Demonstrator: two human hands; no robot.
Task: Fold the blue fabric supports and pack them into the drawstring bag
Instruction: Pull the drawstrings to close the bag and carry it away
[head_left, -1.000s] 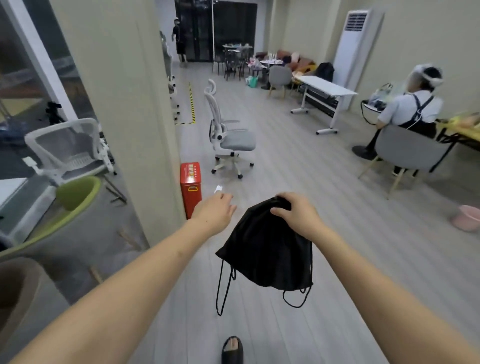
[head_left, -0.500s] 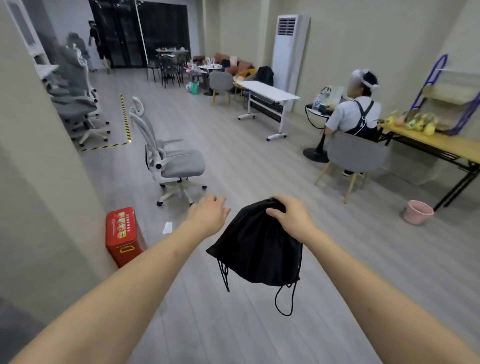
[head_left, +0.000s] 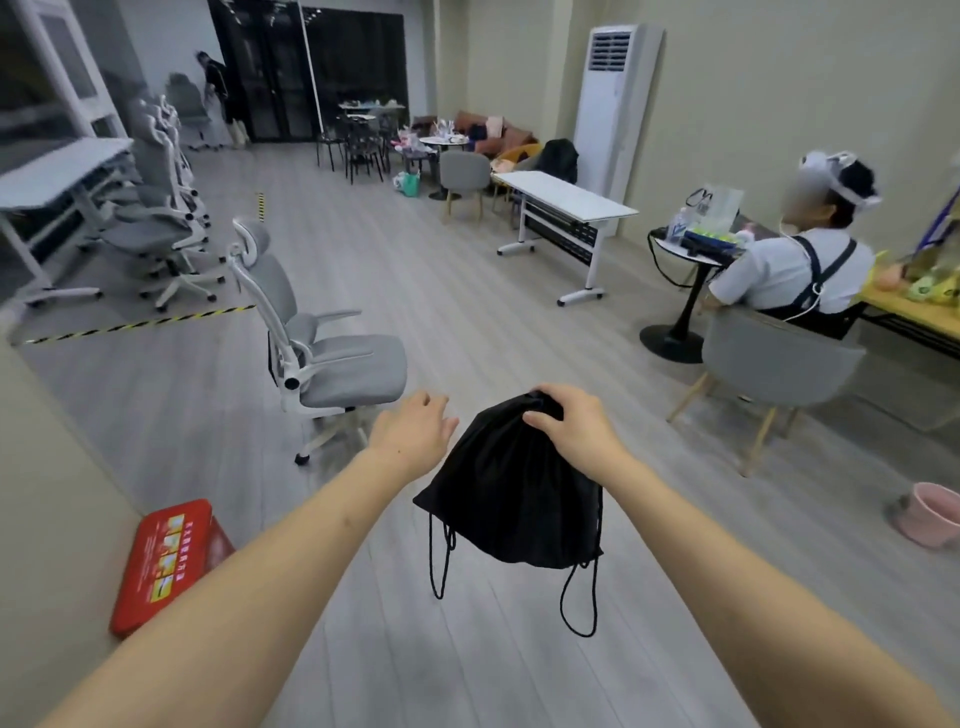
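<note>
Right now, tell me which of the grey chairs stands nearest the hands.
The grey office chair with headrest and white frame, alone just beyond the left hand. The other office chairs cluster by the far-left desk; the wooden-legged chair holds a seated person.

Black drawstring bag (head_left: 511, 488) with black cords; red tin box (head_left: 163, 561) with yellow print; grey-and-white office chair (head_left: 317, 343); pink bucket (head_left: 932, 514); grey wood-grain floor (head_left: 467, 312) with yellow-black striped tape (head_left: 140, 325).

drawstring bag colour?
Plain black drawstring bag, cords black too; seen in the head view.
</note>
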